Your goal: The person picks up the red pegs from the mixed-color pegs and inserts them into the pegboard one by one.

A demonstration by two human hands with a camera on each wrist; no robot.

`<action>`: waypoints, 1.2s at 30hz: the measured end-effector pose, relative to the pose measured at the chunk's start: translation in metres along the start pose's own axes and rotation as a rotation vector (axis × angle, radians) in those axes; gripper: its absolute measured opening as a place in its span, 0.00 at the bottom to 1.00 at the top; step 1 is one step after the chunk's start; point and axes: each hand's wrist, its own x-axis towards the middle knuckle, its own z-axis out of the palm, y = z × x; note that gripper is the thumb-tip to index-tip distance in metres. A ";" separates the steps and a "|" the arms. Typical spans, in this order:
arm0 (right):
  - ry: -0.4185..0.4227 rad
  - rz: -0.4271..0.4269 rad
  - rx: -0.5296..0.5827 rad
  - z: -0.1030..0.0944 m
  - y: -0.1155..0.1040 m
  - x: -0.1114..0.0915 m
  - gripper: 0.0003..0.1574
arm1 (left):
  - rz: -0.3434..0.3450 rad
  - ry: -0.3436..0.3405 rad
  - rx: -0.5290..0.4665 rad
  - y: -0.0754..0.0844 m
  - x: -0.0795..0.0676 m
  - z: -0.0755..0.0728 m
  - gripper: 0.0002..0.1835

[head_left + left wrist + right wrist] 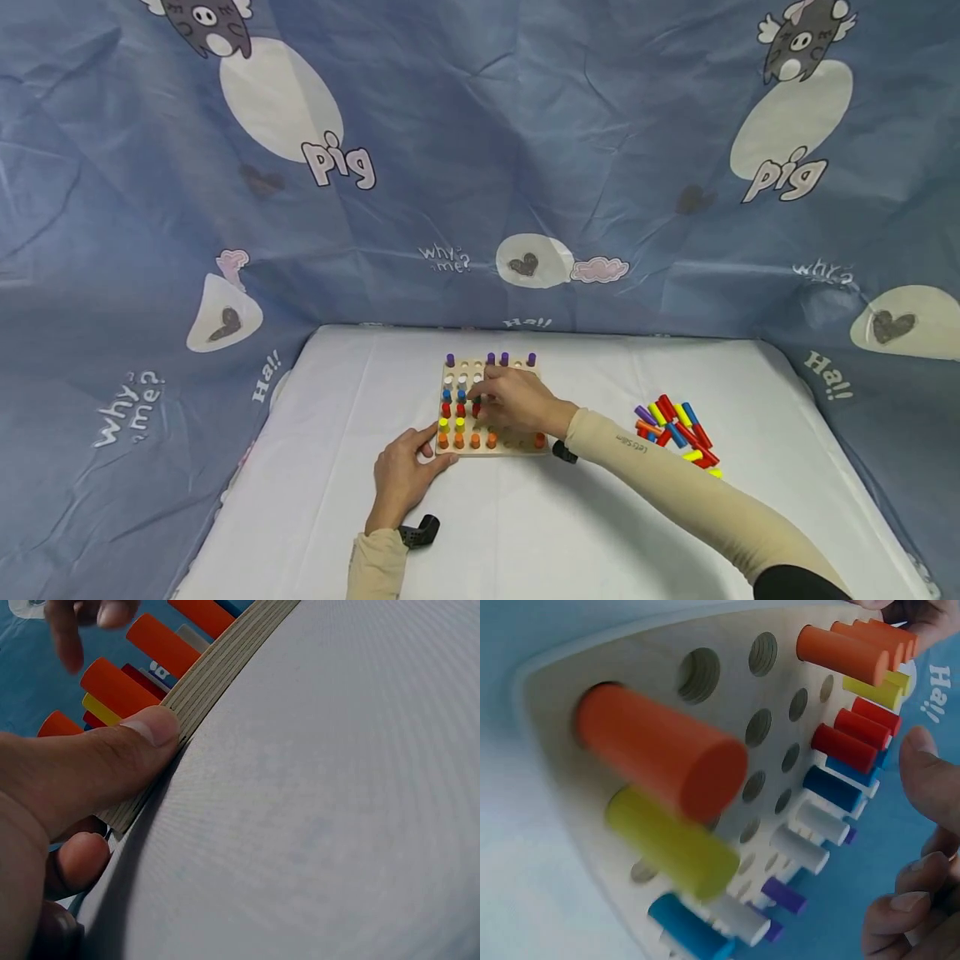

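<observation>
A wooden pegboard (516, 452) lies on the white table with coloured pegs standing in rows. My left hand (401, 473) grips its near left corner; in the left wrist view the thumb (142, 739) presses the layered edge, other fingers beyond the corner. Over the board's middle hovers my right hand (521, 400), near the blue pegs (461, 397). In the right wrist view its thumb (934, 787) and curled fingers are apart, with no peg between them. A blue peg (832, 787) stands in a hole close by. Orange pegs (475, 442) line the near row.
A loose heap of red, yellow, blue, orange and purple pegs (677, 435) lies on the table (585, 533) to the right of the board. Purple pegs (504, 359) stand along the far row. Blue printed cloth (480, 167) hangs behind and at both sides.
</observation>
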 end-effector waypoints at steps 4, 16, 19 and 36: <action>0.004 0.001 -0.001 -0.016 0.007 -0.016 0.15 | -0.013 -0.016 -0.005 0.001 0.001 0.001 0.35; -0.049 0.103 -0.101 -0.065 0.054 -0.074 0.12 | -0.014 -0.009 -0.023 0.001 0.004 -0.001 0.36; -0.082 0.140 -0.124 -0.072 0.064 -0.094 0.12 | -0.017 -0.010 -0.022 0.001 0.002 0.001 0.37; -0.333 0.313 -0.069 -0.065 0.067 -0.165 0.09 | -0.009 -0.009 -0.011 0.001 0.001 0.001 0.36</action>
